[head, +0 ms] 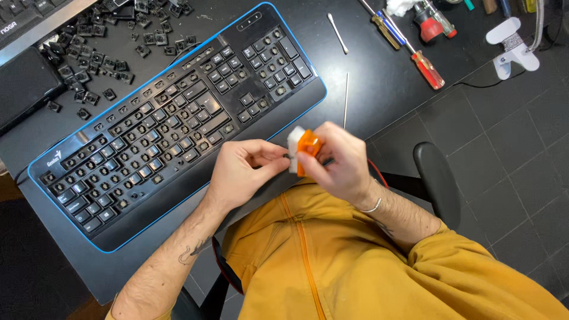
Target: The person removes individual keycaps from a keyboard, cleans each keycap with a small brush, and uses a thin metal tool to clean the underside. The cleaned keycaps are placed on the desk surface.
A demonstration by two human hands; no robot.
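Note:
My right hand (pixel 339 163) grips a small orange and white tool (pixel 305 148) just off the near edge of the black desk. My left hand (pixel 244 170) pinches something small and dark against the tool's side; I cannot tell what it is. Both hands hover just in front of a black keyboard with a blue rim (pixel 173 121), which lies slanted on the desk. Most of its keycaps are off, and only a few remain in place.
A pile of loose black keycaps (pixel 95 47) lies at the desk's back left beside a dark device (pixel 24 83). Two screwdrivers (pixel 415 50), a cotton swab (pixel 338 32) and a thin metal rod (pixel 346 101) lie to the right. A chair armrest (pixel 437 178) is at my right.

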